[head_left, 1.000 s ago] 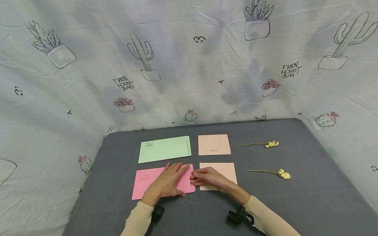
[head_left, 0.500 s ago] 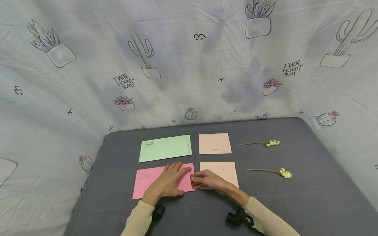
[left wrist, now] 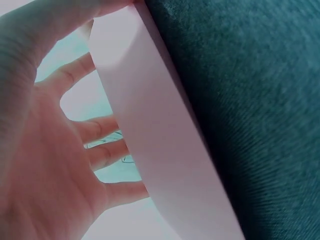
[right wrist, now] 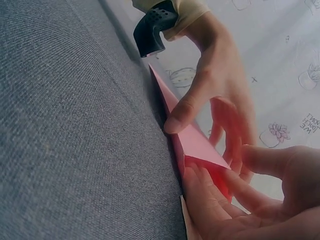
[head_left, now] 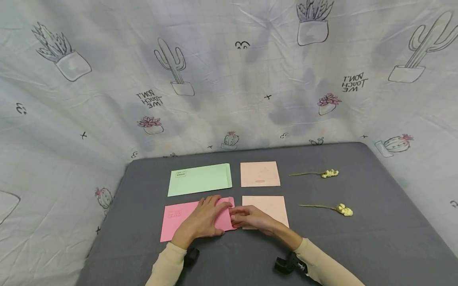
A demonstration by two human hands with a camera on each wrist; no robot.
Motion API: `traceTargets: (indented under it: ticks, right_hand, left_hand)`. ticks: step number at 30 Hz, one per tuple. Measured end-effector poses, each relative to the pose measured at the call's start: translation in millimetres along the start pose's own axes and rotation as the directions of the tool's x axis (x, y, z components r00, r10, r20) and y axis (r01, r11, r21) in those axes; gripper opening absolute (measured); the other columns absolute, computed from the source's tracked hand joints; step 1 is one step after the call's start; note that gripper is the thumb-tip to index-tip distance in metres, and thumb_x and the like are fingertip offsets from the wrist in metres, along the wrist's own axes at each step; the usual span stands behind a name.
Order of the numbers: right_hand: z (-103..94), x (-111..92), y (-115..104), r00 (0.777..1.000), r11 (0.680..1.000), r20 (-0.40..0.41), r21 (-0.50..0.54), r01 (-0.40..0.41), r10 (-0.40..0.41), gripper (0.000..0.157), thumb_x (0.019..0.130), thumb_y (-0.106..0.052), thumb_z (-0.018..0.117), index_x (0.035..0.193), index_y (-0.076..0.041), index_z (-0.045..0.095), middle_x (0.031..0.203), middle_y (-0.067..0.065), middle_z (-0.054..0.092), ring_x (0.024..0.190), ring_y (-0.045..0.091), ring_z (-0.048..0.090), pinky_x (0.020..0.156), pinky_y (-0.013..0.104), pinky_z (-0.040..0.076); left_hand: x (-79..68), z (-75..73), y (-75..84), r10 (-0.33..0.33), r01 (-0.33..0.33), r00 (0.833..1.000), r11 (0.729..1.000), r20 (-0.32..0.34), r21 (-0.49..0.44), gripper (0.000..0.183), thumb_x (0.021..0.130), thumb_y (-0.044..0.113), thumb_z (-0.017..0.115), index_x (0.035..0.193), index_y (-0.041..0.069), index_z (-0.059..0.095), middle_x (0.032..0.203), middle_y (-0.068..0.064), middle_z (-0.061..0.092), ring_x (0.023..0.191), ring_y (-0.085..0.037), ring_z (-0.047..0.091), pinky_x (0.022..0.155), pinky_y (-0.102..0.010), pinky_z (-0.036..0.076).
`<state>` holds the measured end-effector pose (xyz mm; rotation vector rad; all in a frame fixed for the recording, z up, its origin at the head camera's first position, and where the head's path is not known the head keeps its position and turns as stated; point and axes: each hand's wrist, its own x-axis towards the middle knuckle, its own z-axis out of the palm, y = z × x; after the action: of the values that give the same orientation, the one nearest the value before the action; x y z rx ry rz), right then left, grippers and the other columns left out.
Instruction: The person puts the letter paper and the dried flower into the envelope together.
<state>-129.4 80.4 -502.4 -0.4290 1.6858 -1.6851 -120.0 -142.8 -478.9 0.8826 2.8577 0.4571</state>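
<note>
The pink envelope (head_left: 177,218) lies on the grey cloth, its mouth facing right. My left hand (head_left: 200,220) holds it across its width, thumb on the near edge and fingers at the far edge. The left wrist view shows the pale-looking envelope (left wrist: 150,120) bowed between thumb and fingers. My right hand (head_left: 255,219) reaches the mouth with its fingertips inside. In the right wrist view, the envelope (right wrist: 197,142) gapes around these fairly straight fingers (right wrist: 202,192); their very tips are hidden. A pale peach card (head_left: 272,206) lies partly under the right hand.
A green envelope (head_left: 198,180) lies behind the pink one, with another peach card (head_left: 260,174) to its right. Two yellow dried flower stems (head_left: 330,173) (head_left: 343,209) lie farther right. A cactus-print curtain (head_left: 229,79) hangs behind the grey table (head_left: 375,238).
The right fingertips have moved left, from beside the pink envelope into its mouth. Its mouth end has risen and spread open. The left hand keeps almost the same place.
</note>
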Motion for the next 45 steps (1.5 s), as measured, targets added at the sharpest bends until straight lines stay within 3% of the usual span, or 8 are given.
traceTargets:
  ticks: [14, 20, 25, 29, 33, 39, 42, 45]
  right_hand:
    - [6.2, -1.0, 0.9, 0.997, 0.998, -0.073, -0.068, 0.002, -0.007, 0.040, 0.099, -0.015, 0.057, 0.131, 0.008, 0.054, 0.117, 0.016, 0.066, 0.095, 0.019, 0.067, 0.086, 0.033, 0.055]
    - [0.4, -5.3, -4.2, 0.999, 0.999, -0.037, -0.052, 0.008, -0.010, 0.040, 0.100, -0.014, 0.055, 0.131, 0.011, 0.052, 0.114, 0.019, 0.067, 0.100, 0.024, 0.067, 0.090, 0.037, 0.054]
    - [-13.8, -12.1, -11.8, 0.994, 0.971, -0.063, -0.225, 0.077, -0.094, 0.034, 0.099, -0.012, 0.058, 0.125, 0.009, 0.060, 0.111, 0.019, 0.069, 0.103, 0.026, 0.067, 0.087, 0.028, 0.054]
    - [-32.2, -20.6, -20.0, 0.976, 0.895, -0.129, -0.434, 0.102, -0.174, 0.033, 0.096, -0.015, 0.063, 0.122, 0.005, 0.064, 0.113, 0.014, 0.070, 0.101, 0.022, 0.067, 0.082, 0.024, 0.052]
    - [-54.7, -34.6, -26.0, 0.943, 0.766, -0.183, -0.634, 0.103, -0.278, 0.033, 0.092, -0.012, 0.067, 0.120, 0.006, 0.065, 0.113, 0.016, 0.069, 0.102, 0.030, 0.066, 0.086, 0.037, 0.054]
    - [-82.1, -57.8, -30.7, 0.895, 0.538, -0.341, -0.830, -0.143, -0.287, 0.042, 0.079, -0.012, 0.081, 0.117, 0.002, 0.068, 0.116, 0.019, 0.066, 0.107, 0.039, 0.062, 0.087, 0.052, 0.050]
    - [-89.2, -64.9, -30.0, 0.897, 0.472, -0.361, -0.856, -0.210, -0.255, 0.049, 0.073, -0.015, 0.086, 0.115, 0.001, 0.068, 0.114, 0.018, 0.065, 0.106, 0.040, 0.061, 0.086, 0.053, 0.050]
    - [-91.6, -67.3, -26.8, 0.900, 0.436, -0.360, -0.870, -0.229, -0.245, 0.051, 0.069, -0.016, 0.089, 0.113, 0.000, 0.069, 0.107, 0.014, 0.065, 0.101, 0.037, 0.060, 0.083, 0.052, 0.050]
  left_hand:
    - [0.5, 2.3, 0.9, -0.007, 0.007, 1.000, 1.000, 0.004, 0.005, 0.076, 0.066, 0.037, 0.086, 0.134, 0.025, 0.053, 0.137, -0.013, 0.046, 0.129, -0.031, 0.040, 0.108, -0.063, 0.028]
    - [2.7, 2.6, 2.2, 0.000, 0.000, 1.000, 1.000, -0.002, 0.013, 0.077, 0.066, 0.037, 0.087, 0.133, 0.025, 0.053, 0.136, -0.012, 0.047, 0.127, -0.031, 0.042, 0.107, -0.063, 0.030]
    - [4.5, 3.3, 2.7, 0.008, -0.007, 1.000, 1.000, -0.004, 0.027, 0.076, 0.066, 0.038, 0.087, 0.133, 0.024, 0.053, 0.136, -0.013, 0.046, 0.127, -0.032, 0.042, 0.107, -0.062, 0.031]
    - [4.9, 2.3, 2.2, 0.000, 0.000, 1.000, 0.999, 0.002, 0.034, 0.074, 0.067, 0.037, 0.087, 0.132, 0.025, 0.053, 0.136, -0.012, 0.046, 0.128, -0.031, 0.042, 0.108, -0.061, 0.031]
    - [5.2, 2.0, 2.2, 0.002, -0.002, 1.000, 1.000, 0.005, 0.030, 0.073, 0.067, 0.037, 0.086, 0.131, 0.025, 0.053, 0.137, -0.013, 0.046, 0.129, -0.031, 0.041, 0.109, -0.060, 0.030]
    - [6.8, 2.2, 1.9, 0.025, -0.025, 1.000, 0.999, -0.006, 0.035, 0.072, 0.067, 0.036, 0.086, 0.131, 0.025, 0.053, 0.136, -0.013, 0.047, 0.128, -0.031, 0.042, 0.109, -0.059, 0.031]
    - [7.3, 2.4, 1.4, 0.034, -0.034, 0.999, 0.999, -0.006, 0.037, 0.072, 0.067, 0.036, 0.086, 0.130, 0.024, 0.054, 0.135, -0.012, 0.047, 0.127, -0.030, 0.042, 0.109, -0.057, 0.031]
    - [7.1, 2.3, 1.0, 0.041, -0.041, 0.999, 0.998, -0.001, 0.038, 0.073, 0.067, 0.037, 0.086, 0.131, 0.023, 0.054, 0.134, -0.011, 0.047, 0.127, -0.029, 0.042, 0.109, -0.057, 0.031]
